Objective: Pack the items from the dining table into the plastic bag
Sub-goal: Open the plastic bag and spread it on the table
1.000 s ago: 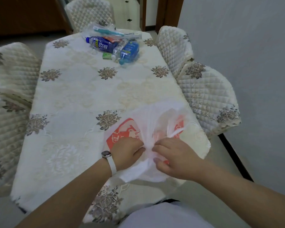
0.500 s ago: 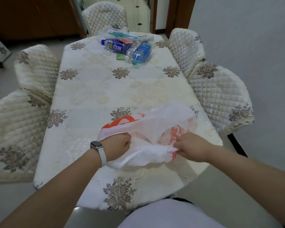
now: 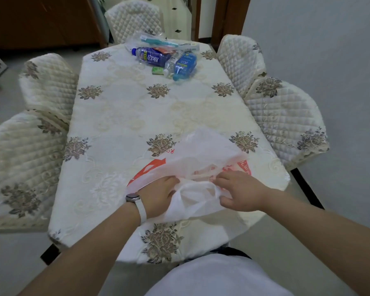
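A white plastic bag (image 3: 203,154) with red print lies crumpled on the near end of the dining table (image 3: 120,116). My left hand (image 3: 158,195), a watch on its wrist, grips the bag's near left edge. My right hand (image 3: 241,193) pinches the bag's near right edge, a hand's width away. At the table's far end lies a pile of items: a dark blue bottle (image 3: 152,57), a light blue bottle (image 3: 185,65), a small clear bottle (image 3: 172,63), a small green packet (image 3: 157,70) and a clear packet with teal items (image 3: 158,41).
Quilted cream chairs stand around the table: two on the left (image 3: 45,82), two on the right (image 3: 286,116), one at the far end (image 3: 135,18). A grey wall runs along the right. A doorway (image 3: 186,16) opens behind the table.
My hands first pulled apart with the bag's edges, then came closer together again. The bag has puffed up, and the camera has drawn back from the table.
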Demonstrator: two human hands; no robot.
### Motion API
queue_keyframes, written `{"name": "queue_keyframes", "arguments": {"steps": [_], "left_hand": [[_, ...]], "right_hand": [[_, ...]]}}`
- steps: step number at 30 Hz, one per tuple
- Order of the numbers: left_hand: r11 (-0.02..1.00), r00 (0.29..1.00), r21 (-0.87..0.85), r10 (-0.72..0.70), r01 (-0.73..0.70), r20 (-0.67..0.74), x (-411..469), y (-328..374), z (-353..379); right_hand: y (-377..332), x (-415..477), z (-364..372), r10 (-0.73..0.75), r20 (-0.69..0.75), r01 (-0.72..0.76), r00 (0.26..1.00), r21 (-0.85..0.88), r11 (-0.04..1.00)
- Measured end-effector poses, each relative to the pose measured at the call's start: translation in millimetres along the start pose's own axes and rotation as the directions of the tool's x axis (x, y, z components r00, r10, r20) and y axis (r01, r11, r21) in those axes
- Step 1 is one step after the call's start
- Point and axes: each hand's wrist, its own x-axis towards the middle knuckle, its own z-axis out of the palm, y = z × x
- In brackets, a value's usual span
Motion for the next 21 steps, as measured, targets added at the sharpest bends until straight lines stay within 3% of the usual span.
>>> {"name": "queue_keyframes", "arguments": {"steps": [3, 5, 8, 13, 21], "left_hand": [[0.992, 0.990, -0.130, -0.019, 0.001, -0.138, -5, 12, -3], [0.958, 0.987, -0.286, -0.050, 0.003, -0.154, -7, 22, -8], [0.925, 0.989, -0.380, -0.037, -0.021, -0.144, -2, 34, -7], [0.999, 0.993, 0.026, -0.033, 0.030, 0.112, 23, 49, 19], [0.983, 0.953, 0.177, -0.095, 0.044, 0.289, 46, 59, 35]], "right_hand": [[-1, 13, -7, -0.033, -0.200, 0.027, 0.979, -0.034, 0.999], [4, 23, -14, -0.077, -0.302, 0.050, 0.950, -0.095, 0.994], [15, 42, -25, -0.153, -0.279, 0.099, 0.948, -0.199, 0.975], [34, 85, -45, -0.115, -0.125, 0.067, 0.986, -0.340, 0.938], [52, 175, -76, -0.237, -0.108, 0.179, 0.965, -0.386, 0.905]]}}
